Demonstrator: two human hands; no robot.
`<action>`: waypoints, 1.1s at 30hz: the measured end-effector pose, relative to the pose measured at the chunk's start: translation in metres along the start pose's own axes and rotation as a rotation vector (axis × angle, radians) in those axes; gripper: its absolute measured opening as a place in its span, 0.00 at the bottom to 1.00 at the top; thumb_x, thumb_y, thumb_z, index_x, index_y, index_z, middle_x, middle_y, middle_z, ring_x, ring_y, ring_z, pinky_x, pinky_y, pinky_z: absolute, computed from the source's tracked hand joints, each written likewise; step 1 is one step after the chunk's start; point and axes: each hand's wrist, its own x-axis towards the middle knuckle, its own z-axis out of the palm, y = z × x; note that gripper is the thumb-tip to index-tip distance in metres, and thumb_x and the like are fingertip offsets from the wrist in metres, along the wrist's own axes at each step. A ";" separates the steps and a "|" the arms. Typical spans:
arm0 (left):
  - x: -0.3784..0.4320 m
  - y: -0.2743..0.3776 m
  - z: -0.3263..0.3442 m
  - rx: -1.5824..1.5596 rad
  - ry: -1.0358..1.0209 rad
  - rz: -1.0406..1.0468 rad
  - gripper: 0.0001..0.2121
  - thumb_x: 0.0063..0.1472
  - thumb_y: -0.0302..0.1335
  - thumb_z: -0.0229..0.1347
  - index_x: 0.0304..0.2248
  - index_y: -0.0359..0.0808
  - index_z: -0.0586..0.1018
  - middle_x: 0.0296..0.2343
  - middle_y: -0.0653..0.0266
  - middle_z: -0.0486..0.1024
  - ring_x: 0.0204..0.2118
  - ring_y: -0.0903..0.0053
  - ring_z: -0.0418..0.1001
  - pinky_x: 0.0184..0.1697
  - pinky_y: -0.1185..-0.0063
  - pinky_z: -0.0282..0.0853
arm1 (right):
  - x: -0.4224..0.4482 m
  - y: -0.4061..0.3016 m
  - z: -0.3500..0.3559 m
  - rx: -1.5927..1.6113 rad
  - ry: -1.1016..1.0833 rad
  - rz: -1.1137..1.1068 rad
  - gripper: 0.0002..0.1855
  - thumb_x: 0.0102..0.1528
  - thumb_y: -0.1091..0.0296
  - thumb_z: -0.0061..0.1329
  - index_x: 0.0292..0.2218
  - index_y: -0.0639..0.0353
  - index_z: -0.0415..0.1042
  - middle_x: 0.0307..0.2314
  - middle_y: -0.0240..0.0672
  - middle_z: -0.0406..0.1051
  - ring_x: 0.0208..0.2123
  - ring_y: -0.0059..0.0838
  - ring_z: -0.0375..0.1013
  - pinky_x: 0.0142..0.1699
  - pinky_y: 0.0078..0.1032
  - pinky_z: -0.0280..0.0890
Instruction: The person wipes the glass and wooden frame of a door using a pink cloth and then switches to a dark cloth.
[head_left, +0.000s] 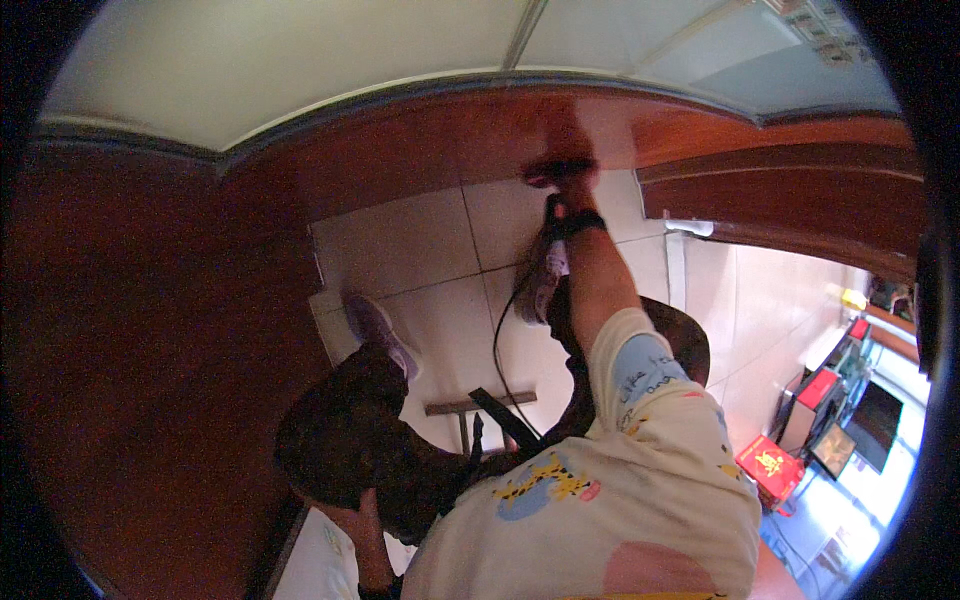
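Observation:
My right hand (579, 186) reaches far forward, low down, to the reddish-brown wood panel (420, 150). In it is a dark reddish thing (544, 172), perhaps a cloth, pressed to or very near the panel. Motion blur hides its exact kind and most of my fingers. Around that wrist is a black band (581, 223), and a thin black cable (495, 341) runs from there back to my waist. My left hand (361, 517) rests against my bent left leg (337, 442), thumb apart, nothing seen in it; the other fingers are partly hidden.
Pale floor tiles (397, 240) lie between my shoes. Dark wood bars (480, 403), perhaps part of a stool, show below my lap. Pale panels (315, 67) stand above the wood. On the right are a doorway edge (677, 270), a red box (771, 461) and computer cases (814, 401).

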 end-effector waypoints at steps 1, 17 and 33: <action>0.003 0.008 0.000 0.166 -0.062 -0.034 0.56 0.38 0.49 0.64 0.58 0.31 0.41 0.56 0.44 0.45 0.59 0.54 0.45 0.61 0.63 0.39 | 0.002 0.004 -0.014 0.116 0.054 0.048 0.32 0.54 0.44 0.32 0.55 0.52 0.52 0.53 0.37 0.51 0.54 0.41 0.51 0.55 0.44 0.49; 0.009 0.027 0.044 -0.243 -0.102 -0.053 0.53 0.38 0.34 0.67 0.58 0.34 0.43 0.54 0.46 0.51 0.56 0.57 0.52 0.59 0.69 0.47 | -0.074 -0.171 -0.039 1.990 0.081 0.337 0.22 0.55 0.59 0.30 0.49 0.58 0.61 0.44 0.42 0.62 0.43 0.43 0.61 0.46 0.50 0.59; 0.017 0.028 0.045 -0.304 -0.097 -0.002 0.53 0.37 0.37 0.67 0.57 0.32 0.45 0.54 0.46 0.51 0.56 0.56 0.52 0.59 0.68 0.48 | -0.148 -0.362 -0.021 2.086 -0.493 0.393 0.21 0.56 0.61 0.27 0.44 0.62 0.66 0.40 0.40 0.68 0.40 0.42 0.67 0.43 0.45 0.66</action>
